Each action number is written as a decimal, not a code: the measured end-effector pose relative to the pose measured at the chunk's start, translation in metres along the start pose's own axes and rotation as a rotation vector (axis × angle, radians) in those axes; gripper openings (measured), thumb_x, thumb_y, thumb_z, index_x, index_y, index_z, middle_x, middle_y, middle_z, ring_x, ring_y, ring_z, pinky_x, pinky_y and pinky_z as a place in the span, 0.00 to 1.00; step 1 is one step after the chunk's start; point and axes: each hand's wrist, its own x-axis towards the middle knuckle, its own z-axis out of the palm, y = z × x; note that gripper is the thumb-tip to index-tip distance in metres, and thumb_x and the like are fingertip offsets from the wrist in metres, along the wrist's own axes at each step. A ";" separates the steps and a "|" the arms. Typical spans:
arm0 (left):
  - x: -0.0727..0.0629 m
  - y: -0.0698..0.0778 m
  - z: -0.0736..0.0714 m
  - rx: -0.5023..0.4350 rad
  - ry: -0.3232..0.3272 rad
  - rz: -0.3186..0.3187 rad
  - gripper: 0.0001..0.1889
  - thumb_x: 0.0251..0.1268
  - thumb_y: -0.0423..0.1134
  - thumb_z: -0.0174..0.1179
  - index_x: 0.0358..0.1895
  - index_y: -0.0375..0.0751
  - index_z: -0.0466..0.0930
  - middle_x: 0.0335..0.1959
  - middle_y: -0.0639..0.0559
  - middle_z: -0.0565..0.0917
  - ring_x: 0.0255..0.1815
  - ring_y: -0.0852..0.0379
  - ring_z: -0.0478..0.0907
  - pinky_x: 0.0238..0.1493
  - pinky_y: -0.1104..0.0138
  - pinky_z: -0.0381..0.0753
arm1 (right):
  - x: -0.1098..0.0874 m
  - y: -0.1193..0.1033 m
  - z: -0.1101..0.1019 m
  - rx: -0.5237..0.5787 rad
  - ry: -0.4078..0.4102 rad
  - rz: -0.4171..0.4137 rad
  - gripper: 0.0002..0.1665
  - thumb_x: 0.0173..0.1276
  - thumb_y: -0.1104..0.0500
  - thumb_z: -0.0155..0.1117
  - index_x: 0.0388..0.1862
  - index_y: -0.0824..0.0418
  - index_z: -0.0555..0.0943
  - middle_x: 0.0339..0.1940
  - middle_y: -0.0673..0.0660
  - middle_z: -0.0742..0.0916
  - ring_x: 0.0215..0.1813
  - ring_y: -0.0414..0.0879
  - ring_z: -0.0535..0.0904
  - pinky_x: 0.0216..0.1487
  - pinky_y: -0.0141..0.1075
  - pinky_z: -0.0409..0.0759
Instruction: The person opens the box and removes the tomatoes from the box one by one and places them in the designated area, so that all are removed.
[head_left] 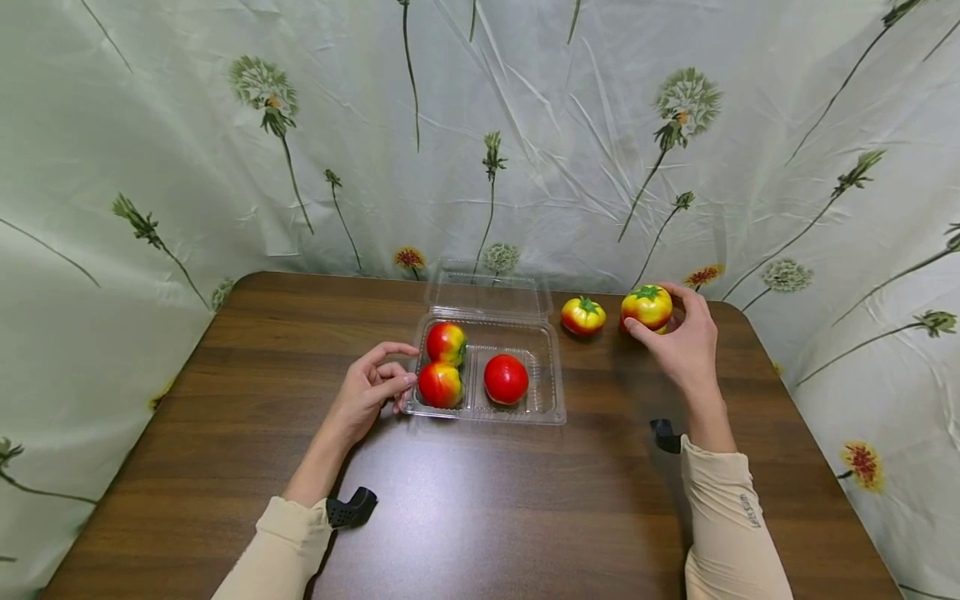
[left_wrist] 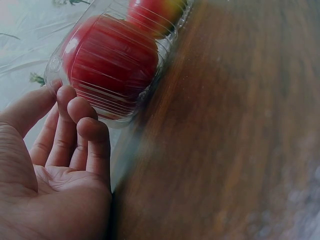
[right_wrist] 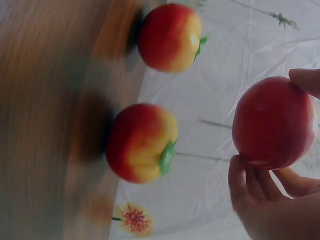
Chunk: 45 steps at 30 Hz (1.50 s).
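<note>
My right hand (head_left: 686,333) holds a glossy red and yellow toy tomato (right_wrist: 272,122) between thumb and fingers, up off the table. Under it in the head view, another tomato is mostly hidden; the right wrist view shows this tomato (right_wrist: 142,142) with green leaves. Left of these sits a further tomato (head_left: 583,317). With thumb and curled fingers at its left rim, my left hand (head_left: 367,387) pinches a clear plastic container (head_left: 555,379). Two tomatoes lie in its left compartment, a far one (head_left: 446,342) and a near one (head_left: 440,385); a red tomato (head_left: 506,379) sits in the right.
The container's clear lid (head_left: 491,292) stands open toward the back edge of the brown wooden table (head_left: 480,500). Behind the table hangs a pale curtain (head_left: 420,167) printed with dandelions. Black wrist bands (head_left: 352,508) sit at both sleeves.
</note>
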 end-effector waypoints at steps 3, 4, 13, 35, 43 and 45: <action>0.000 0.000 0.000 0.001 -0.001 -0.003 0.18 0.74 0.24 0.61 0.64 0.32 0.73 0.26 0.52 0.83 0.22 0.57 0.75 0.23 0.70 0.80 | 0.001 0.005 -0.006 -0.027 0.027 0.020 0.42 0.62 0.55 0.81 0.72 0.62 0.74 0.67 0.64 0.78 0.69 0.56 0.77 0.62 0.26 0.74; 0.000 0.000 0.000 0.001 -0.003 -0.003 0.18 0.74 0.24 0.61 0.64 0.32 0.73 0.26 0.52 0.83 0.22 0.57 0.75 0.23 0.70 0.80 | 0.002 0.007 -0.007 -0.030 0.036 0.028 0.42 0.63 0.55 0.81 0.73 0.63 0.74 0.67 0.64 0.78 0.68 0.56 0.77 0.61 0.25 0.74; 0.001 0.000 -0.001 0.005 -0.007 0.002 0.18 0.74 0.24 0.60 0.63 0.33 0.74 0.26 0.52 0.83 0.21 0.56 0.75 0.24 0.70 0.81 | 0.008 0.024 -0.018 -0.029 0.078 0.097 0.44 0.63 0.56 0.80 0.74 0.64 0.70 0.70 0.63 0.79 0.73 0.55 0.76 0.71 0.36 0.78; 0.000 -0.001 -0.001 0.012 0.016 -0.010 0.19 0.74 0.24 0.61 0.64 0.29 0.72 0.26 0.51 0.83 0.22 0.55 0.75 0.23 0.69 0.80 | 0.021 0.074 -0.033 -0.090 0.103 0.262 0.47 0.66 0.50 0.76 0.79 0.60 0.67 0.74 0.63 0.78 0.70 0.58 0.75 0.69 0.36 0.75; 0.000 0.000 -0.001 0.016 0.008 -0.006 0.18 0.74 0.25 0.60 0.64 0.32 0.74 0.26 0.51 0.83 0.22 0.55 0.75 0.24 0.69 0.80 | 0.023 0.086 -0.035 -0.141 0.069 0.281 0.46 0.68 0.48 0.75 0.78 0.64 0.68 0.73 0.67 0.78 0.69 0.61 0.74 0.65 0.40 0.72; 0.001 0.000 -0.001 0.019 0.012 -0.008 0.18 0.75 0.25 0.61 0.64 0.32 0.74 0.26 0.51 0.82 0.22 0.55 0.75 0.24 0.69 0.80 | 0.024 0.089 -0.035 -0.144 0.064 0.282 0.47 0.67 0.48 0.76 0.78 0.64 0.68 0.73 0.67 0.78 0.68 0.62 0.74 0.66 0.43 0.72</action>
